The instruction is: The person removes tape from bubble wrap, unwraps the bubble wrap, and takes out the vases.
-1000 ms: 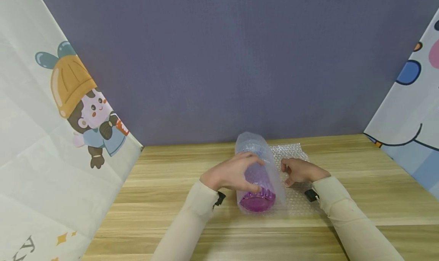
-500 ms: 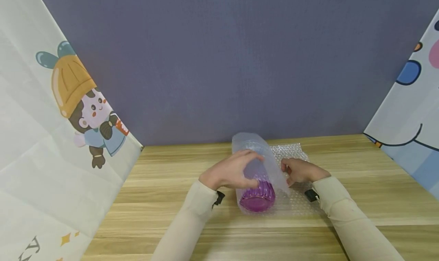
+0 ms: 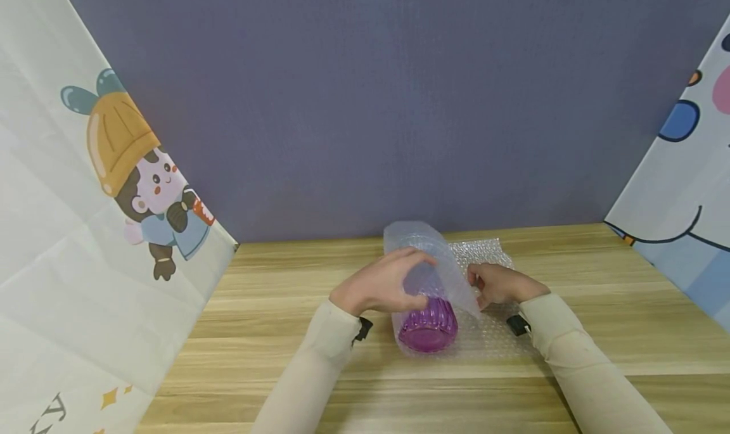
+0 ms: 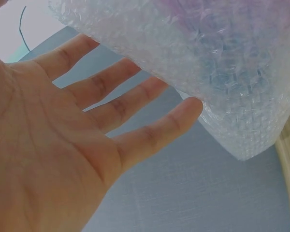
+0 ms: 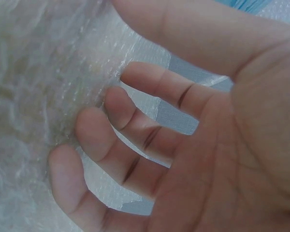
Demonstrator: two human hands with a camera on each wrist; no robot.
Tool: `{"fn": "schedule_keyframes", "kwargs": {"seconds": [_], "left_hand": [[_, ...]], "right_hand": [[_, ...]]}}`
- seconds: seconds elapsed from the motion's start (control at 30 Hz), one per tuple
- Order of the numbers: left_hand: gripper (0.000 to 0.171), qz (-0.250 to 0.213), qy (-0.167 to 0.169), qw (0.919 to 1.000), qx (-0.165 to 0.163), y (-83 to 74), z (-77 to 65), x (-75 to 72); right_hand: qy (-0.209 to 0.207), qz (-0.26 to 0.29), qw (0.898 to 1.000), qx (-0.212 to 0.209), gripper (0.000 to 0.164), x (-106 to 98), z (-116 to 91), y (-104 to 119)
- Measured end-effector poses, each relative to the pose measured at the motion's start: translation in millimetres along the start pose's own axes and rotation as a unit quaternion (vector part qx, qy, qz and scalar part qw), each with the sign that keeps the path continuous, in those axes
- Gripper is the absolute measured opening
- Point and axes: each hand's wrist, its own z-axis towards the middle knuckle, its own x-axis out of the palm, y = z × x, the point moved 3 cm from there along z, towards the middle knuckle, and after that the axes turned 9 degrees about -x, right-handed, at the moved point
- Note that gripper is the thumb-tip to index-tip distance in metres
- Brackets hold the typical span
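A ribbed glass vase [image 3: 429,329], purple at its round near end, lies on bubble wrap [image 3: 485,336]. A curved flap of the wrap covers its far part, which shows bluish through the film. Over the vase, my left hand [image 3: 383,284] spreads thumb and fingers; in the left wrist view its straight fingers meet the edge of the wrap [image 4: 222,96]. My right hand [image 3: 502,284] is at the flap's right edge, above the flat part of the sheet. Its fingers bend slightly in the right wrist view, fingertips [image 5: 93,126] against the wrap, thumb apart from them.
Everything lies on a wood-grain table [image 3: 274,307]. A grey-blue panel [image 3: 365,104] stands behind it. Printed white sheets [image 3: 51,231] with cartoon figures flank both sides. Each wrist wears a small black device [image 3: 363,329].
The wrap's flap has shifted left and its lower edge has lifted, uncovering more of the purple end. My left hand has moved slightly left; the right hand has stayed in place.
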Motion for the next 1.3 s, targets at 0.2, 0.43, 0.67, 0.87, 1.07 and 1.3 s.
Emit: {"fn": "schedule_keyframes", "kwargs": {"seconds": [0.2, 0.43, 0.67, 0.87, 1.07, 1.3], "left_hand": [[0.071, -0.002, -0.004, 1.0, 0.003, -0.5, 0.6, -0.9], [0.07, -0.002, -0.008, 1.0, 0.003, 0.3, 1.7, 0.2], [0.067, 0.009, -0.022, 0.9995, 0.019, 0.5, 3.6, 0.3], [0.064, 0.007, -0.054, 0.9979, 0.034, 2.0, 1.0, -4.0], [0.058, 0.019, -0.078, 0.9959, 0.04, 9.0, -5.3, -6.9], [0.055, 0.025, -0.103, 0.9931, 0.05, 15.2, -8.2, -6.2]], "right_hand": [[-0.002, -0.011, 1.0, -0.008, 0.04, 0, 1, -1], [0.001, -0.009, 1.0, -0.003, 0.04, -1, 1, -3], [0.0, -0.005, 1.0, -0.004, 0.04, -1, 1, -2], [-0.002, -0.01, 1.0, -0.013, 0.041, 1, 3, 0], [0.0, -0.003, 1.0, -0.01, 0.04, 2, 4, 5], [0.003, -0.004, 1.0, -0.005, 0.04, 0, 1, 3]]}}
